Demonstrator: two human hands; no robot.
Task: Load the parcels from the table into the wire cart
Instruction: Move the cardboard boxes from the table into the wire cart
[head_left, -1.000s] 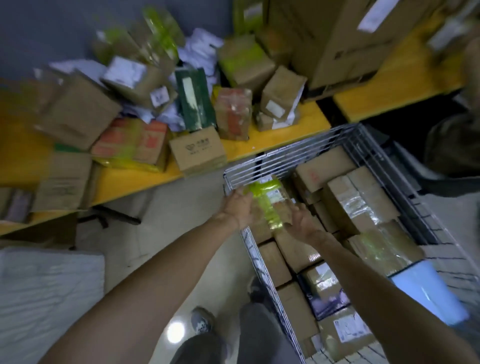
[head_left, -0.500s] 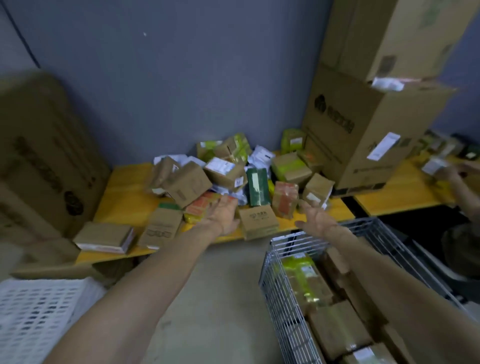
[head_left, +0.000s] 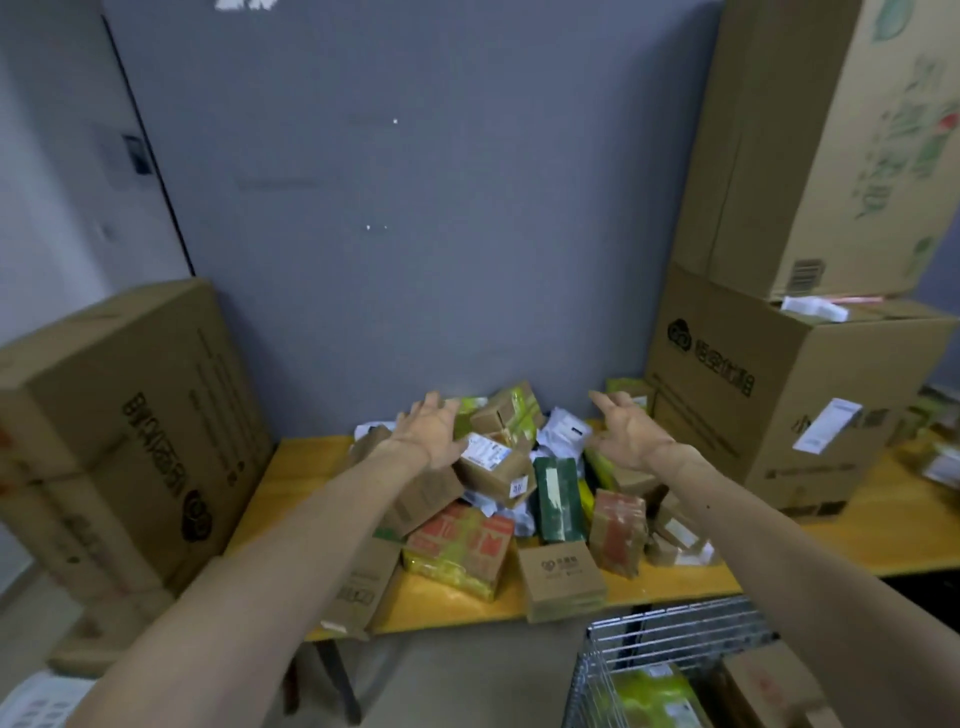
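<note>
Dim, even indoor light with a cool cast and only soft shadows. The whole picture is slightly smeared with blur, and straight edges bow outward toward the wide-angle corners.

A flat grey-blue wall panel (head_left: 415, 234) fills the back, and beside it on the left is a white wall (head_left: 52, 182) with a small dark switch plate (head_left: 136, 153). A large brown cardboard carton with dark print (head_left: 130, 415) stands at the left. At the right, a tall brown carton with green drawings (head_left: 831, 145) sits on top of a wide brown carton with a black logo (head_left: 769, 415), which has a white label (head_left: 826, 426) stuck on its side. A white slatted plastic crate (head_left: 36, 701) shows in the lower left corner
</note>
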